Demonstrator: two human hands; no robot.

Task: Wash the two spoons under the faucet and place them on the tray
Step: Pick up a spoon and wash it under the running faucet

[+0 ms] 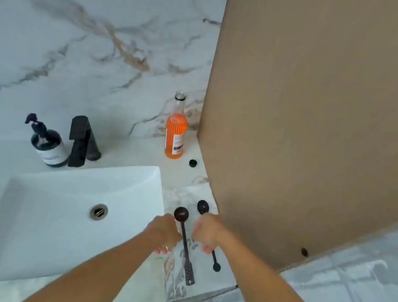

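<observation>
Two spoons (185, 244) on narrow counter (181, 189), hands (165, 231) over them, sink (55, 207) left.

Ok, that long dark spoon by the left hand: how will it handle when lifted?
The long spoon looks rigid, its handle lying straight on the counter. It is thin, so probably light. Its round bowl sits at one end, so it may tip bowl-down if the left hand pinches it far back.

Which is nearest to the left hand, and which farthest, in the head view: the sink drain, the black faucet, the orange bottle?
From the left hand:
1. Sink drain, to its left, in the basin.
2. Orange bottle, behind it, near the brown panel.
3. Black faucet, far back-left.
</observation>
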